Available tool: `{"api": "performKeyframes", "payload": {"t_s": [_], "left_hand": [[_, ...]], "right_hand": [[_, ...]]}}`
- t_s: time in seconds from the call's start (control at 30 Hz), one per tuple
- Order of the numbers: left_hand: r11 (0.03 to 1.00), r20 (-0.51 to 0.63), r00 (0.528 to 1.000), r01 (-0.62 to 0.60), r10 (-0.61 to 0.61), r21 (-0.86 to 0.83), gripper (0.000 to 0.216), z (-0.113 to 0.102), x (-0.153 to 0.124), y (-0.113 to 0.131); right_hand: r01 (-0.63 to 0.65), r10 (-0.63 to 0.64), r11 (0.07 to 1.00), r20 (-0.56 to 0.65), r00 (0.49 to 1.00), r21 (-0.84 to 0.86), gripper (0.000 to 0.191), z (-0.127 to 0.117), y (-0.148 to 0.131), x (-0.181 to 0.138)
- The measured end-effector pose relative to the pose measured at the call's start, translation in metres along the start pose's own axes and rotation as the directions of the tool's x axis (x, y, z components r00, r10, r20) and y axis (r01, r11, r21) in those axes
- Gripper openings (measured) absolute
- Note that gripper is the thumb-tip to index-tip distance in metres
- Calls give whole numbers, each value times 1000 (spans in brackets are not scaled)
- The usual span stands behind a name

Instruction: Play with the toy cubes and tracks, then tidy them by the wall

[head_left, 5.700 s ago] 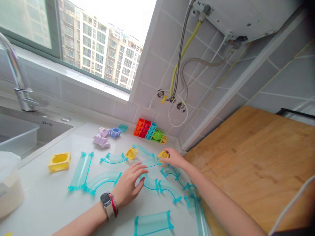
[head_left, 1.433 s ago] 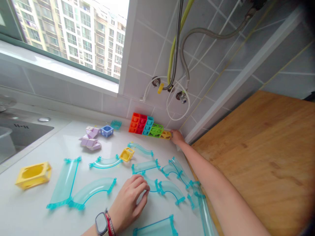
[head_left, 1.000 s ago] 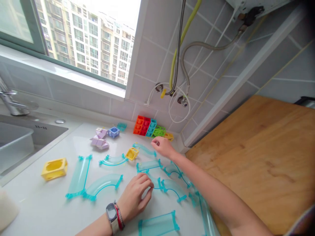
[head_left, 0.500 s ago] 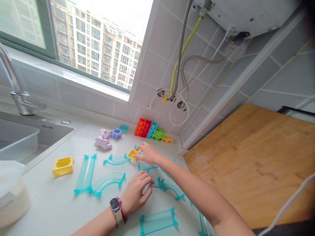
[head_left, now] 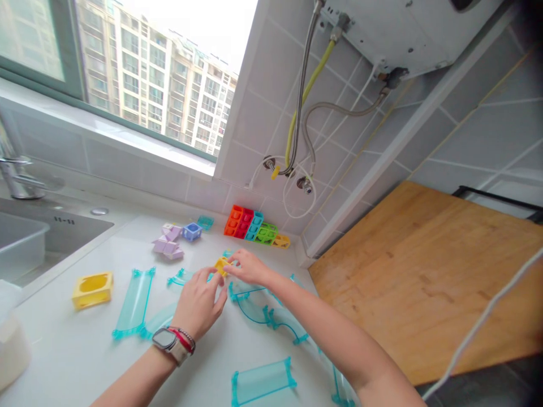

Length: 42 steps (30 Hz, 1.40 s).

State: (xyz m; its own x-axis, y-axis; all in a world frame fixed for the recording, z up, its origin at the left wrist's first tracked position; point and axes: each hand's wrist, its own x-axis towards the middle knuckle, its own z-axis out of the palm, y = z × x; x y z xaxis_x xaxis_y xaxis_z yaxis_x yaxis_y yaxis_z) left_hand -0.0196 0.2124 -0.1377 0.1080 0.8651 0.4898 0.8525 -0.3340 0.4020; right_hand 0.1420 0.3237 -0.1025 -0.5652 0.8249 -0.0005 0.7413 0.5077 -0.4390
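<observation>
Two hands over a white worktop [head_left: 85, 350] strewn w/ marble-run parts. Count: 1 small yellow cube [head_left: 221, 264] in hand; 1 larger yellow block [head_left: 92, 289] well to the left of the left hand; approx. 7 clear teal track pieces visible, some overlapped so exact no. uncertain, incl. a straight track [head_left: 133, 302] left of the left hand and a short straight track [head_left: 262, 381] nearer the body than both hands; 1 row of coloured cubes [head_left: 253, 228] (orange, red, blue, green, yellow) beyond the right hand, against the tiled wall; 1 blue cube [head_left: 192, 231] and a lilac cluster [head_left: 167, 244] beyond the left hand. Right hand [head_left: 248, 267]: fingers narrowed in a pinch on the small yellow cube, at its fingertips. Left hand [head_left: 198, 305]: loosely curled, palm down, fingertips reaching up to the same cube; contact cannot be told for certain. It covers part of a curved track [head_left: 159, 321]; watch on wrist. Curved tracks [head_left: 254, 308] lie under the right forearm, partly hidden. Sink [head_left: 25, 249] far left of the left hand; wooden board [head_left: 424, 271] to the right of the right arm.
</observation>
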Motion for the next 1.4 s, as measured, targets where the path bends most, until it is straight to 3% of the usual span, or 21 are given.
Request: {"api": "performKeyframes", "payload": {"t_s": [0.2,0.4,0.5,0.6,0.77,0.93,1.03,1.2,1.4], "left_hand": [[994,67,998,13,-21,113,21,3,-4,-3],[988,96,992,66,-80,142,21,-1,-3,1],[987,99,990,82,-96,135,22,-2,-4,1],[991,104,991,76,-87,106,23,-1,-4,0],[999,41,999,22,-24,37,23,2,-4,1],[999,2,1000,-27,27,-48,20,2,-6,6],[993,7,999,-50,51,-104,18,3,-7,9],[974,4,994,-103,106,-202,16,2,-6,12],[938,60,980,-163,189,-306,22,4,-10,15]], "right_hand": [[-3,3,999,-5,1000,36,37,4,4,-1],[-3,6,986,-19,1000,165,22,-1,4,-3],[-28,44,953,-46,998,301,23,-5,5,-5],[-93,140,868,-61,988,487,29,-13,12,-11],[-213,348,608,-15,937,765,36,-47,44,-32],[-216,529,385,-23,849,897,24,-91,84,-55],[-204,575,293,-1,818,934,17,-104,100,-64],[-262,542,190,121,832,946,18,-95,100,-71],[-385,348,150,316,883,911,24,-58,53,-79]]}}
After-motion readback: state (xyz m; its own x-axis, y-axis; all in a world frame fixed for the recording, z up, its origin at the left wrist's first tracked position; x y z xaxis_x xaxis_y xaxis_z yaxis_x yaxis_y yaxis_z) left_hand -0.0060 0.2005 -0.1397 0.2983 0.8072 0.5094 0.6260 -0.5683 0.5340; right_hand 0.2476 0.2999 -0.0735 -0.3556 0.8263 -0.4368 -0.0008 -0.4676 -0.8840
